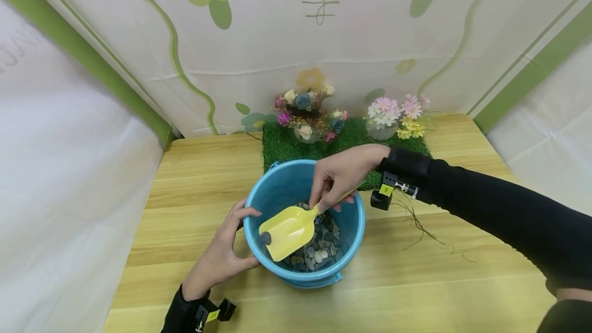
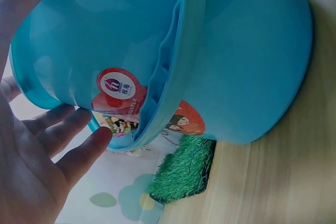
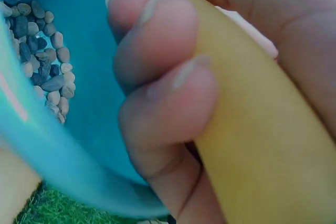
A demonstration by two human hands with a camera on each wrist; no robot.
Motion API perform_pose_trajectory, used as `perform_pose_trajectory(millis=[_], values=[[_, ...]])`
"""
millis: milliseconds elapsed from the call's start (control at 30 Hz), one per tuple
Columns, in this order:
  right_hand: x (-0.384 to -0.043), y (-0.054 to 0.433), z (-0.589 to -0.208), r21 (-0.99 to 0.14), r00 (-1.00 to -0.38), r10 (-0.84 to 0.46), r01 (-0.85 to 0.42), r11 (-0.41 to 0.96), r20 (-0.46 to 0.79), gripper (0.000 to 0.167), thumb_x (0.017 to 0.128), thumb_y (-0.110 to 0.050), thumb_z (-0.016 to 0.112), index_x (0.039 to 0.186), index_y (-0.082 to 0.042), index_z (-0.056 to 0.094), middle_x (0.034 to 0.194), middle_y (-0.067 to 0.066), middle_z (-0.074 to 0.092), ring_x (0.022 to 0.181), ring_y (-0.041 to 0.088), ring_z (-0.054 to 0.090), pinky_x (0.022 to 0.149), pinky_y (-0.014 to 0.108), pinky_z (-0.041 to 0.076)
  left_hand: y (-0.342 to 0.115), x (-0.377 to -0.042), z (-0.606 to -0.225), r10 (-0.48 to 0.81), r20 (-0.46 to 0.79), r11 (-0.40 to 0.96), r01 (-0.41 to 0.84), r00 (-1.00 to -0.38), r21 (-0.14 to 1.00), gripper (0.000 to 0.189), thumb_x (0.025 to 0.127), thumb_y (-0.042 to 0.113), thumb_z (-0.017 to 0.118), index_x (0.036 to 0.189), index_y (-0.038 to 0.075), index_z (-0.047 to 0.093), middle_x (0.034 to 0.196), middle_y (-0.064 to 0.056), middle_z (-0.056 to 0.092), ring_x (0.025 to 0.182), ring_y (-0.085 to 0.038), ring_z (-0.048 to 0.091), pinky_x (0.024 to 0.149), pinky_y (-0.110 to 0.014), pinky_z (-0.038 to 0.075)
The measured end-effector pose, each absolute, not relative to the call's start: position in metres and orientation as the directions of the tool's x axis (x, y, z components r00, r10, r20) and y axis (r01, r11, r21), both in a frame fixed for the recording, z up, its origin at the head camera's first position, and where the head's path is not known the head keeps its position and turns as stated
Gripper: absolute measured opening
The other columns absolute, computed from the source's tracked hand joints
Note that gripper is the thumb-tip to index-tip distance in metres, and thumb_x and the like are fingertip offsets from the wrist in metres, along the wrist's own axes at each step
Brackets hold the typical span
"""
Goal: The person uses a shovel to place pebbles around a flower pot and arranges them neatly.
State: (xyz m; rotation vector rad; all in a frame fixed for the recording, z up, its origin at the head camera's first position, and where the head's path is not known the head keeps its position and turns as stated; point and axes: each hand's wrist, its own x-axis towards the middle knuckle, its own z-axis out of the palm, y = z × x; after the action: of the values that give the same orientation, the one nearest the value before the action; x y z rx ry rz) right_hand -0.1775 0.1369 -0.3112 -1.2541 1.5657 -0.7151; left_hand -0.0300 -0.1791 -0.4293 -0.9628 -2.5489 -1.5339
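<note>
My right hand (image 1: 344, 173) grips the handle of a yellow scoop (image 1: 289, 233); the right wrist view shows its fingers curled round the yellow handle (image 3: 252, 108). The scoop's blade is inside a blue bucket (image 1: 358, 235), and one dark stone (image 1: 265, 238) lies at its front edge. Beneath the scoop, grey and pale pebbles (image 1: 319, 251) cover part of the bucket's bottom. On the bucket's left side my left hand (image 1: 222, 253) holds it at the rim, with thumb and fingers spread apart along the curve. A red-and-white sticker (image 2: 118, 85) shows on the bucket wall.
Behind the bucket lies a green turf mat (image 1: 273, 150), bearing a vase of mixed roses (image 1: 307, 117) and a vase of pink, white and yellow flowers (image 1: 393, 117). Thin dark strands (image 1: 418, 225) lie on the wooden table (image 1: 194, 204) to the right. A printed curtain (image 1: 277, 35) hangs behind.
</note>
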Motion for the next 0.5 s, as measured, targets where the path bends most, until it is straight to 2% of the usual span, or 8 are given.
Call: perform_pose_trajectory(millis=[133, 500], values=[[-0.178, 0.148, -0.306, -0.874, -0.025, -0.953, -0.390, 0.289, -0.303, 0.026, 0.105, -0.020, 0.059, 0.127, -0.016, 0.073, 0.086, 0.007, 0.074, 0.056, 0.029, 0.058, 0.054, 0.028, 0.051, -0.179, -0.030, -0.430, 0.497, 0.316, 0.327, 0.512, -0.808, 0.795, 0.075, 0.080, 0.020, 0.090, 0.139, 0.012, 0.045, 0.162, -0.010, 0.025, 0.139, -0.036, 0.037, 0.100, -0.049, 0.049], [-0.183, 0.202, -0.278, -0.820, -0.195, -0.930, -0.440, 0.366, -0.311, 0.027, 0.106, -0.022, 0.057, 0.129, -0.023, 0.072, 0.081, 0.002, 0.070, 0.054, 0.026, 0.053, 0.052, 0.032, 0.052, -0.178, -0.030, -0.429, 0.493, 0.327, 0.329, 0.520, -0.806, 0.788, 0.084, 0.070, 0.003, 0.091, 0.139, 0.011, 0.045, 0.163, -0.010, 0.023, 0.140, -0.037, 0.036, 0.100, -0.047, 0.050]])
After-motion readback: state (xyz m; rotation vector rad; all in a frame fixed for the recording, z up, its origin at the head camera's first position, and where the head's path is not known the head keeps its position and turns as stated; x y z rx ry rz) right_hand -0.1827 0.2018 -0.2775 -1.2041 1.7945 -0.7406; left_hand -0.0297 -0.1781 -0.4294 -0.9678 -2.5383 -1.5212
